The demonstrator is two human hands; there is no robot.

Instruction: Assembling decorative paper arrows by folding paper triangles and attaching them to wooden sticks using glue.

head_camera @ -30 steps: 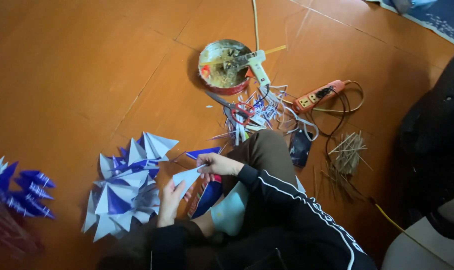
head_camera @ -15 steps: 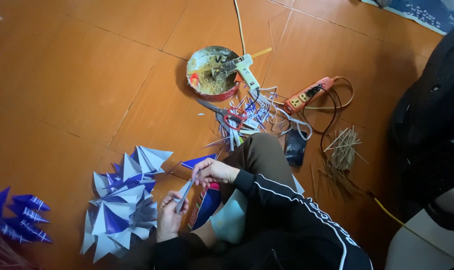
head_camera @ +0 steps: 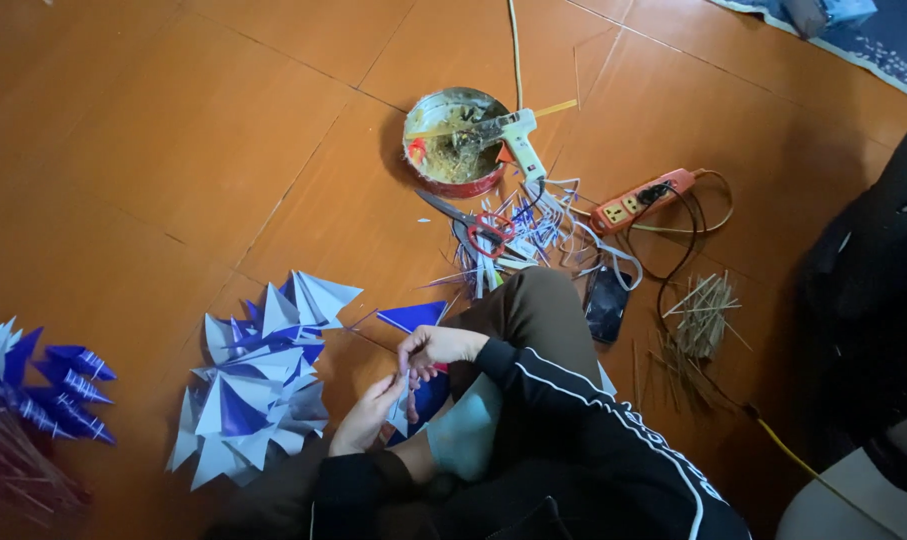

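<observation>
Both hands, left (head_camera: 365, 418) and right (head_camera: 430, 347), pinch a folded paper piece (head_camera: 403, 400) near centre, grip closed on it. Left: pile of pointed blue-white paper cones (head_camera: 253, 375) (creased, glossy). Far: red scissors (head_camera: 478, 225), glue gun (head_camera: 513, 135) w/ round tin (head_camera: 443, 165); tiled floor (head_camera: 173, 150).

Hands: left hand (head_camera: 365, 418) and right hand (head_camera: 431, 347) meet on a paper piece (head_camera: 403, 400), near centre.
Left of hands: pile of folded paper cones (head_camera: 258, 375).
Far: tin (head_camera: 451, 145), glue gun (head_camera: 513, 135) across its rim.
Between: scissors (head_camera: 473, 225).
Right: power strip (head_camera: 641, 200), phone (head_camera: 607, 303).
</observation>
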